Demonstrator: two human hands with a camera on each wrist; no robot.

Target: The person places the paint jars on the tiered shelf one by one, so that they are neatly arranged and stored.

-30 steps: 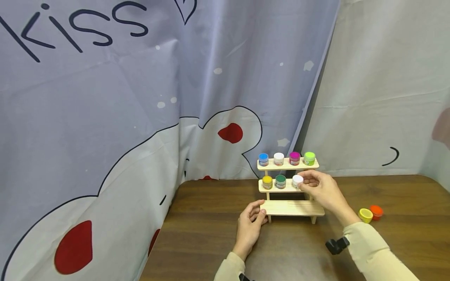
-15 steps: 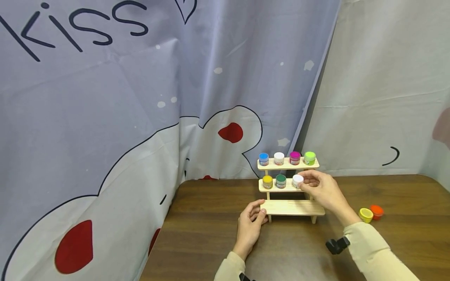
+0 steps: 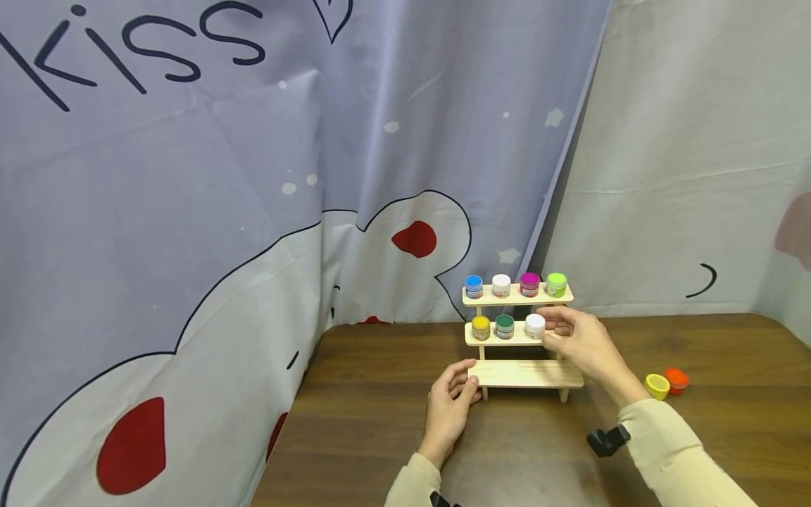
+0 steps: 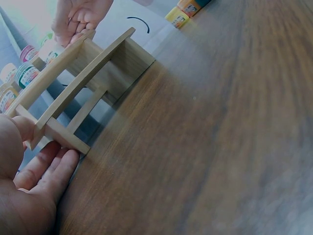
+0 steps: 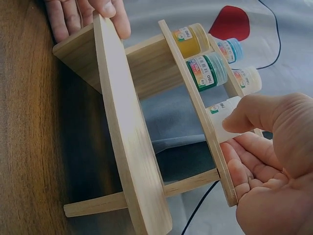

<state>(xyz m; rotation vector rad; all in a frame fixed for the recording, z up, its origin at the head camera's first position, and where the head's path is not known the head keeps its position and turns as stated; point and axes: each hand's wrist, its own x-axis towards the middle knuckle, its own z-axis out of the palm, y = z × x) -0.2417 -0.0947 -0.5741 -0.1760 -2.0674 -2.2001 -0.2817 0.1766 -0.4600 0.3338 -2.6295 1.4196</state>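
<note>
A tiered wooden display stand (image 3: 526,374) stands on the table with small paint jars on its upper two tiers. My left hand (image 3: 448,408) grips the left end of its lowest tier, thumb on top and fingers below. At the right of the middle tier, my right hand (image 3: 579,343) has its thumb and fingers at a white paint jar (image 3: 535,325). In the right wrist view the thumb lies against that jar (image 5: 226,117); the index fingertip is hidden. A yellow jar (image 3: 481,327) and a dark green jar (image 3: 505,326) share this tier.
On the top tier are a blue jar (image 3: 474,286), a white one, a magenta jar (image 3: 529,284) and a light green jar (image 3: 556,284). A yellow jar (image 3: 657,386) and an orange-red jar (image 3: 676,380) sit on the table at right. A printed curtain (image 3: 380,162) hangs behind.
My right thumb has slid slightly to the right along the white jar, exposing more of it. The left hand and the stand stay put.
</note>
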